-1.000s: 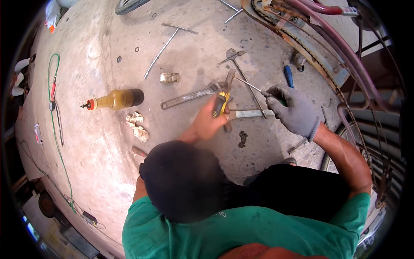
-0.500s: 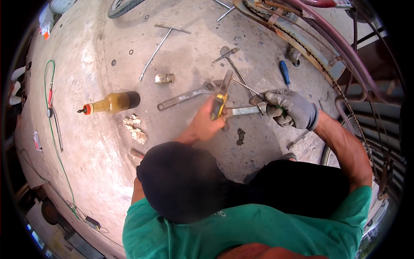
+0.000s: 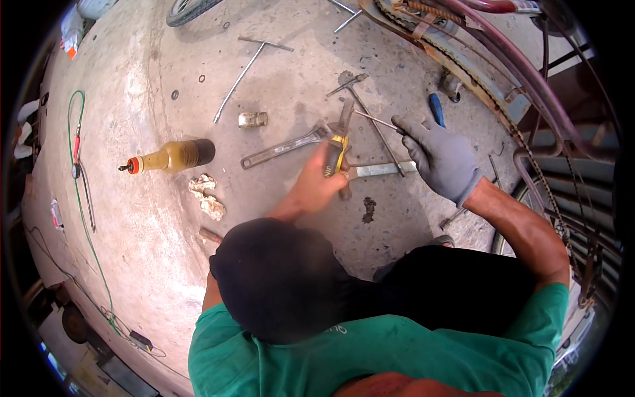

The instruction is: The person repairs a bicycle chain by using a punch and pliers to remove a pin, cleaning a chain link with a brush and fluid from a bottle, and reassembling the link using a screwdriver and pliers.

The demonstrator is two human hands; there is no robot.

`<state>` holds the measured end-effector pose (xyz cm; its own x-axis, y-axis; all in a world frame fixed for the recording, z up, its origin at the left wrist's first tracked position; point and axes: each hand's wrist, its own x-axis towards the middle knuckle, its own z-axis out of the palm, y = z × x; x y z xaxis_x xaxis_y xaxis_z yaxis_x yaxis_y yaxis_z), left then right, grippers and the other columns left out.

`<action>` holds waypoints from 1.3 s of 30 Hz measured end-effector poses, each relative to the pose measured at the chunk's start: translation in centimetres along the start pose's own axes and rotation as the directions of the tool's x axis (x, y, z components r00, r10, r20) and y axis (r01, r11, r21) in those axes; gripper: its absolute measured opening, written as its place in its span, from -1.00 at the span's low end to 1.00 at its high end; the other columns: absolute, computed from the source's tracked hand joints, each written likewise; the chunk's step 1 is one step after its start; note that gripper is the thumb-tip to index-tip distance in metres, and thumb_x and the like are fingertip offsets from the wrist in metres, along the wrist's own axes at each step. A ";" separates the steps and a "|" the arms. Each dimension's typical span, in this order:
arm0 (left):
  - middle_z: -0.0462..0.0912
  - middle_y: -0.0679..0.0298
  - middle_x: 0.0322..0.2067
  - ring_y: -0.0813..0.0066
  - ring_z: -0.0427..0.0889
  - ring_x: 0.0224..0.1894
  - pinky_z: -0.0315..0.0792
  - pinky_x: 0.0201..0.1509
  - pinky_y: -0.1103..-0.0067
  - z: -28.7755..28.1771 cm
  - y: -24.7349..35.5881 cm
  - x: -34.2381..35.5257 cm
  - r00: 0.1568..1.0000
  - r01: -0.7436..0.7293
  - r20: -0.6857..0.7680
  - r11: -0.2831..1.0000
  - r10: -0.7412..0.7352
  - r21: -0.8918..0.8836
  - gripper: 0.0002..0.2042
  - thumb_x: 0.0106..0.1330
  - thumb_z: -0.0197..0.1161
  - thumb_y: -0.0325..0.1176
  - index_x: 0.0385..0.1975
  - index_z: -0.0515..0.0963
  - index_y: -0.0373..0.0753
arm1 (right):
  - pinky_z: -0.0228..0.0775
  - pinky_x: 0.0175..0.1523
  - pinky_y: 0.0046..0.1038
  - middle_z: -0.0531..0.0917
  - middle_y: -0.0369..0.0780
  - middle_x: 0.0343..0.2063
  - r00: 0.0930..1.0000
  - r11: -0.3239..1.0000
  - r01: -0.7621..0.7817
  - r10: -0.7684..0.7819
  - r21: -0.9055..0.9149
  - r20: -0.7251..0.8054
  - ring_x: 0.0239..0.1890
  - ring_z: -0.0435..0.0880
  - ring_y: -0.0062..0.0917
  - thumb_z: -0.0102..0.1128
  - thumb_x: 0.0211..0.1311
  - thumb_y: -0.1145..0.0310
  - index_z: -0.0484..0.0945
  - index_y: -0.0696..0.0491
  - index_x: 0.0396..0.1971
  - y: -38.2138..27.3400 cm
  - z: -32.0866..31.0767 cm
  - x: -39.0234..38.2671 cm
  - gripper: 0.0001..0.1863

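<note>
Two hands work mid-floor. The bare left hand (image 3: pixel 316 188) remains closed on yellow-handled pliers (image 3: pixel 337 149) beside the wrench (image 3: pixel 281 149). The gloved right hand (image 3: pixel 442 159) has lifted and shifted right, fingers (image 3: pixel 405 124) now pinching a thin rod (image 3: pixel 376 120).

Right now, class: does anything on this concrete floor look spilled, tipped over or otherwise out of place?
Yes. The amber plastic bottle with the red nozzle lies on its side, left of the long grey wrench. A small dark stain marks the concrete floor below the bare left hand, which grips yellow-handled pliers.
</note>
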<state>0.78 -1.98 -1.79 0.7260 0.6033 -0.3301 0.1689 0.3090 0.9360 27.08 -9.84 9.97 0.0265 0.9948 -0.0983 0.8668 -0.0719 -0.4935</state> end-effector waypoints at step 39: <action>0.57 0.26 -0.21 0.47 0.56 -0.13 0.47 0.01 0.49 0.7 -0.1 -0.6 0.995 0.024 0.088 0.991 -0.036 0.133 -0.46 0.12 0.20 -0.52 0.18 0.34 -0.34 | 0.17 -0.54 -0.60 0.35 -0.42 -0.66 0.646 0.394 -0.749 0.256 0.533 0.719 -0.64 0.30 -0.73 -0.15 0.63 -0.04 0.67 0.09 -0.12 1.9 1.2 -1.6 -0.47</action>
<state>0.79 -2.91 -1.58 0.7752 0.5246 -0.3520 0.2739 0.2230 0.9356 28.05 -11.69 8.19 -0.1187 0.5729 -0.8110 0.0567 -0.8115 -0.5815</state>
